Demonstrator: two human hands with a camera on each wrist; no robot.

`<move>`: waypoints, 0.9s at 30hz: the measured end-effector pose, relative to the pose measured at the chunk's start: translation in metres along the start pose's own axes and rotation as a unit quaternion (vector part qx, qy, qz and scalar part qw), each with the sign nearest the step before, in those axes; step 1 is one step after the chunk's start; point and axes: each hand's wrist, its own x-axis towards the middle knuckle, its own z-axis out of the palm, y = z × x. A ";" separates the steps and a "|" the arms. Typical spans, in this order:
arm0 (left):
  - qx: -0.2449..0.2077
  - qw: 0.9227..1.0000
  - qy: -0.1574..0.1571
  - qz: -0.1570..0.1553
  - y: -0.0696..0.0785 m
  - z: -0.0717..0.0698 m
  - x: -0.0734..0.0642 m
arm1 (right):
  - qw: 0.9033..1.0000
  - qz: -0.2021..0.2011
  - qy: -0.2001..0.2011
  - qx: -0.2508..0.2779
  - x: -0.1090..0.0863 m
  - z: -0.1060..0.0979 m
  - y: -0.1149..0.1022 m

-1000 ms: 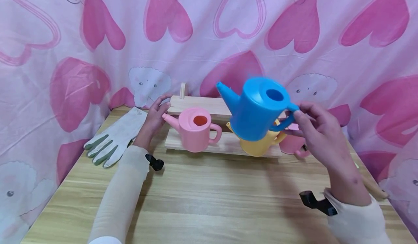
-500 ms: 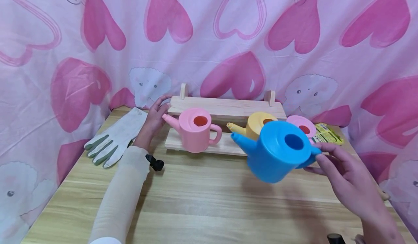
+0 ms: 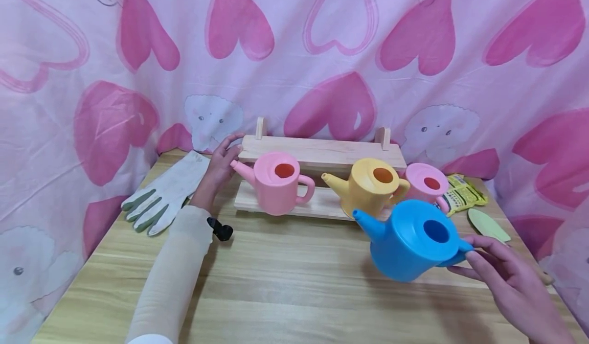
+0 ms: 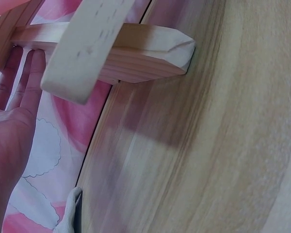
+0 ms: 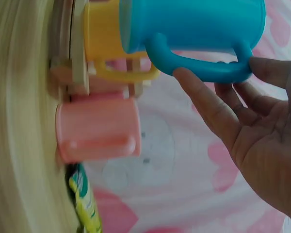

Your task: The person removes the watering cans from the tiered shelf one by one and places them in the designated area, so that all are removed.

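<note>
My right hand (image 3: 515, 282) pinches the handle of a blue watering can (image 3: 414, 242), thumb above and fingers beneath. The can hangs over the table, spout pointing left; in the right wrist view, its handle (image 5: 199, 68) lies between thumb and fingertips. A two-tier wooden rack (image 3: 322, 151) stands at the back. On its lower board are a pink watering can (image 3: 277, 185) at left and a yellow watering can (image 3: 368, 188) at right. My left hand (image 3: 222, 165) touches the rack's left end; in the left wrist view, its straight fingers (image 4: 31, 82) reach the wood.
A second pink watering can (image 3: 425, 183) stands right of the rack. Beside it lie a yellow-green packet (image 3: 462, 196) and a light green, leaf-shaped piece (image 3: 489, 225). White gloves with green fingertips (image 3: 167, 193) lie at left. A pink heart-print curtain (image 3: 322, 52) hangs behind the table.
My right hand has carried the blue watering can down and to the right, from in front of the rack, uncovering the yellow can and the packet. My left hand stays at the rack's end.
</note>
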 end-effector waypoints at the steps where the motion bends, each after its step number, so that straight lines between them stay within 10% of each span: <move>1: -0.001 1.000 -0.001 0.000 0.000 0.001 0.000 | 1.000 0.001 -0.002 0.003 -0.002 -0.003 0.004; 10: -0.008 1.000 -0.001 0.008 0.001 0.002 -0.002 | 0.999 -0.015 -0.017 0.031 -0.017 -0.034 0.045; 27: -0.012 1.000 -0.001 0.014 -0.002 0.002 0.000 | 0.986 0.138 -0.084 -0.051 -0.011 -0.039 0.078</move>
